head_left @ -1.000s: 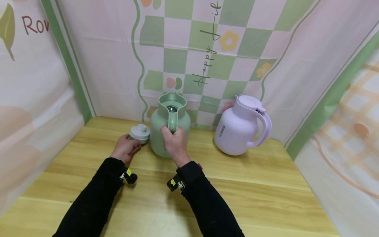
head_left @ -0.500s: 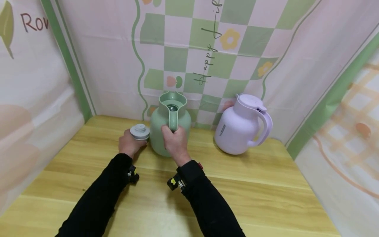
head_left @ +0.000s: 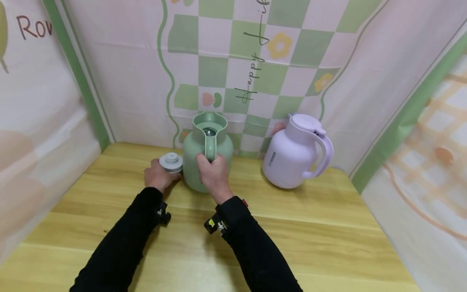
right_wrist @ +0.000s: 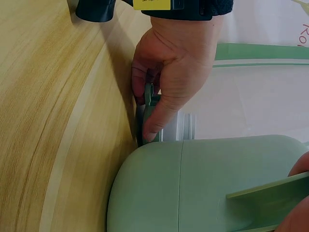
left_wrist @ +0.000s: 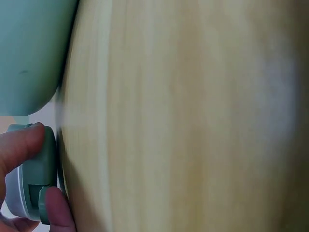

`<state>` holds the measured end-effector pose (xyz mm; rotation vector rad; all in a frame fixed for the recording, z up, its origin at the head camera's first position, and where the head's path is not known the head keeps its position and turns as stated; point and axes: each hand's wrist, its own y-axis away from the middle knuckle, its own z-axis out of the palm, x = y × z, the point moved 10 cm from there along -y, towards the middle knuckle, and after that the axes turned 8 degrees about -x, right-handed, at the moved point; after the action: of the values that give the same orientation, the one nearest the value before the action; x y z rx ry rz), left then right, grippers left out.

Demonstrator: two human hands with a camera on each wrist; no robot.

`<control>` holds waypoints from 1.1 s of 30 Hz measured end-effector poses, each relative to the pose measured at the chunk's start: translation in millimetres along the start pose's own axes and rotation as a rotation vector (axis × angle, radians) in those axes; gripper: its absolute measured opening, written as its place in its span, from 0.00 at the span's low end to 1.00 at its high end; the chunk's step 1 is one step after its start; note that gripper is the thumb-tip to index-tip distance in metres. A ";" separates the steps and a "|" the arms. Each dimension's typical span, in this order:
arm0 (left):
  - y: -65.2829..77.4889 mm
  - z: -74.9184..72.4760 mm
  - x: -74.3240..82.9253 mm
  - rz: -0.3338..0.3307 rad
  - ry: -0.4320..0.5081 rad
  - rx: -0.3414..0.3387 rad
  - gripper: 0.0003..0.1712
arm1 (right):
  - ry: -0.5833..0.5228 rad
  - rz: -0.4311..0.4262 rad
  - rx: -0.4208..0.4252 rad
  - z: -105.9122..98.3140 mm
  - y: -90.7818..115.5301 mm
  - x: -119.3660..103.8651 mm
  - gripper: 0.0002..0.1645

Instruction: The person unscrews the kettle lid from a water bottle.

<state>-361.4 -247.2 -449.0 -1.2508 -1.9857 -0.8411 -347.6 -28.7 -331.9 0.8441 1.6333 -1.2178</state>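
A green thermos jug (head_left: 190, 166) stands upright on the table with its mouth uncovered. My right hand (head_left: 216, 175) grips its handle (head_left: 210, 148). Left of the jug, low at the table, is its lid (head_left: 171, 162), grey stopper side up. In the left wrist view the lid (left_wrist: 41, 162) shows a green cap part, with fingers and thumb of my left hand (head_left: 158, 177) around it. The right wrist view also has the left hand (right_wrist: 176, 67) holding the lid beside the jug's base. Whether the lid touches the table is hard to tell.
A closed lilac thermos jug (head_left: 286, 164) stands to the right, its handle pointing right. Behind the wooden table (head_left: 310, 239) hangs a patterned cloth (head_left: 135, 101), and more cloth closes off both sides.
My left hand has shifted forward and turned, from the lid's near left side to a hold around its lower edge. The lid has levelled slightly. My right hand stays on the handle.
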 end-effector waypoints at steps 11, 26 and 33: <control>0.8 2.8 -1.5 -0.046 0.008 -0.014 0.57 | 0.028 -0.009 -0.005 0.9 -1.8 -0.7 0.28; 0.4 4.2 -4.4 -0.090 -0.034 -0.031 0.60 | 0.050 -0.019 0.012 3.0 -3.6 -2.1 0.28; -1.9 5.2 -5.1 -0.097 -0.062 -0.037 0.61 | 0.040 -0.014 0.042 3.1 -4.6 -2.2 0.27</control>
<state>-362.3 -246.5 -456.4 -1.2232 -2.1035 -0.8997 -350.2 -33.0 -328.6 0.8896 1.6525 -1.2558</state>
